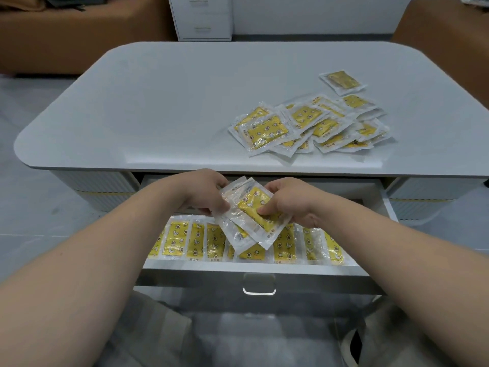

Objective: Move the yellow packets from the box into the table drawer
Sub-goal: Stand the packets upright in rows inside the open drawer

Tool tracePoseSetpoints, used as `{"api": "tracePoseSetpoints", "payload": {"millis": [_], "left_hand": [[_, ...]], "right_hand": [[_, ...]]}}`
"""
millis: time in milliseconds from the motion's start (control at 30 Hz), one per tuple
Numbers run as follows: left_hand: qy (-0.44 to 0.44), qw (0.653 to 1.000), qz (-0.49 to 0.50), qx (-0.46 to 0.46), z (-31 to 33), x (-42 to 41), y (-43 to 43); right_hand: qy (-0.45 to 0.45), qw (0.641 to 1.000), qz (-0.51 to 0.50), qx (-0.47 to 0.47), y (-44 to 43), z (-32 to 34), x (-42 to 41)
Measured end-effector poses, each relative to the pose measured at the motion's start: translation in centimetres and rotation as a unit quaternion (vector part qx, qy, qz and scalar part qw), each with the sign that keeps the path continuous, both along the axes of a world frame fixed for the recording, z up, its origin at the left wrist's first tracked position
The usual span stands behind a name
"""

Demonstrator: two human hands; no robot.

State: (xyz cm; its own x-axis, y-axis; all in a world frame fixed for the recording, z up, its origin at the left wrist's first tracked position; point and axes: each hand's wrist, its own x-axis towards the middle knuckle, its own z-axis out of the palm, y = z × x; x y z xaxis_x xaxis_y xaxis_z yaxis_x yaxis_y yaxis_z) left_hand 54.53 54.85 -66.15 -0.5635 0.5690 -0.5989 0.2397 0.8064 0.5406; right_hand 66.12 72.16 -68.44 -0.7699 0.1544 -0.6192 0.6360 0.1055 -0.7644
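Both hands hold a small stack of yellow packets (251,215) above the open table drawer (254,268). My left hand (203,192) grips the stack's upper left edge. My right hand (288,202) pinches its right side, thumb on the top packet. A row of several yellow packets (185,242) stands side by side in the drawer's front part, partly hidden under the held stack. A loose pile of yellow packets (309,125) lies on the right of the grey tabletop (158,107). No box is in view.
One packet (342,80) lies apart behind the pile. The drawer has a clear handle (259,286) on its front. A white cabinet (201,17) stands beyond the table, with brown seats at far left and far right. My lap is below the drawer.
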Motion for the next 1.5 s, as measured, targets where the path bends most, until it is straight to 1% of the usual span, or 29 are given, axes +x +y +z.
{"api": "tracePoseSetpoints", "payload": {"millis": [167,300,367,433,533,633,800,867,1000,1133,1333,1500], "left_hand": [[0.018,0.999,-0.038,-0.03,-0.3,0.3,0.5],[0.026,0.997,-0.046,-0.06,-0.3,0.3,0.7],[0.067,0.99,-0.06,-0.105,-0.5,0.1,0.6],[0.111,0.981,-0.063,-0.147,-1.1,-0.1,0.4],[0.113,0.976,-0.06,-0.177,-2.4,-0.5,0.3],[0.085,0.974,-0.07,-0.199,-3.3,-0.7,0.2],[0.059,0.978,-0.08,-0.186,-5.1,-0.6,0.3],[0.061,0.976,-0.093,-0.185,-5.8,-0.2,0.6],[0.094,0.971,-0.107,-0.194,-7.2,0.2,0.9],[0.159,0.96,-0.109,-0.201,-7.7,0.2,1.3],[0.179,0.943,-0.126,-0.252,-8.7,0.7,1.0],[0.213,0.941,-0.13,-0.23,-8.4,0.7,1.3]], "right_hand": [[-0.017,0.992,0.053,0.112,0.3,-0.3,-0.3],[-0.029,0.984,0.07,0.159,0.2,-0.5,-0.3],[-0.035,0.969,0.094,0.227,0.2,-0.7,-0.4],[-0.048,0.942,0.125,0.307,0.3,-0.8,-0.2],[-0.057,0.931,0.129,0.338,0.5,-0.7,-0.1],[-0.051,0.934,0.123,0.332,0.4,-0.1,0.0],[-0.031,0.941,0.111,0.318,0.9,0.5,-0.1],[-0.021,0.943,0.105,0.314,1.3,0.7,0.0],[-0.004,0.949,0.09,0.301,2.0,1.2,0.6],[0.007,0.956,0.076,0.283,2.6,0.8,0.9],[0.017,0.975,0.054,0.215,3.1,0.1,0.9],[0.015,0.98,0.056,0.192,2.9,0.1,0.7]]}}
